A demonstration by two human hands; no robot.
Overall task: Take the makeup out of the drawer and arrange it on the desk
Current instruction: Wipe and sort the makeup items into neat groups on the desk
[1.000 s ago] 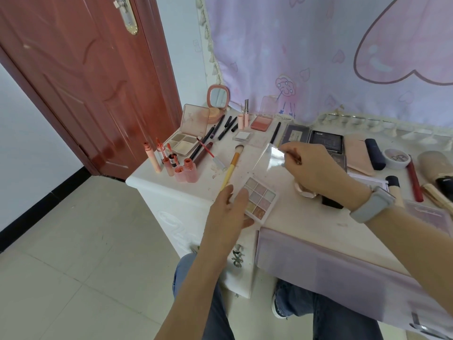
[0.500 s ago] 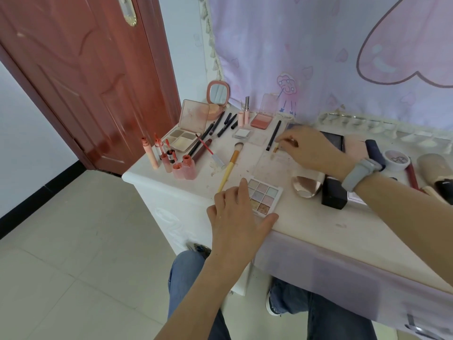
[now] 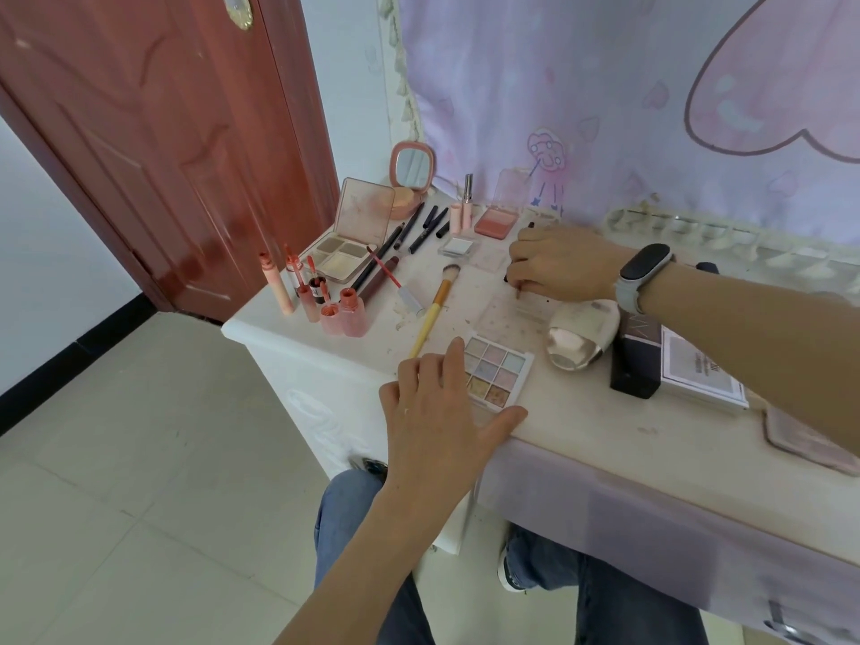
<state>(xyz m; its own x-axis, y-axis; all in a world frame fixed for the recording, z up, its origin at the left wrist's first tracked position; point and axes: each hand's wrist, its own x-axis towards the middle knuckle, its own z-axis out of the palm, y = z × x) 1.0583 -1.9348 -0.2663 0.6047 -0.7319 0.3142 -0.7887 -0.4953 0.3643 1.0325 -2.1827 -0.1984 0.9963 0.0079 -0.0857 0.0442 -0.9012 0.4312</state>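
Note:
An eyeshadow palette point(image 3: 500, 372) with pastel pans lies near the front edge of the white desk point(image 3: 581, 425). My left hand point(image 3: 442, 412) rests flat on its near left corner, fingers spread, holding it down. The palette's clear lid point(image 3: 512, 314) lies folded back flat on the desk behind it. My right hand point(image 3: 558, 265), with a watch on the wrist, has its fingers curled down on the lid's far edge. A black pencil point(image 3: 529, 224) pokes out from under that hand.
Lip glosses point(image 3: 325, 300), a yellow-handled brush point(image 3: 435, 309), an open contour palette point(image 3: 344, 258), a round mirror point(image 3: 409, 167) and a blush compact point(image 3: 498, 223) fill the desk's left and back. A shiny egg-shaped case point(image 3: 581, 337) and a black box point(image 3: 637, 360) sit to the right.
The clear lid was raised a second ago; my right hand has swung it back and laid it flat. My left hand has slid further onto the palette's corner.

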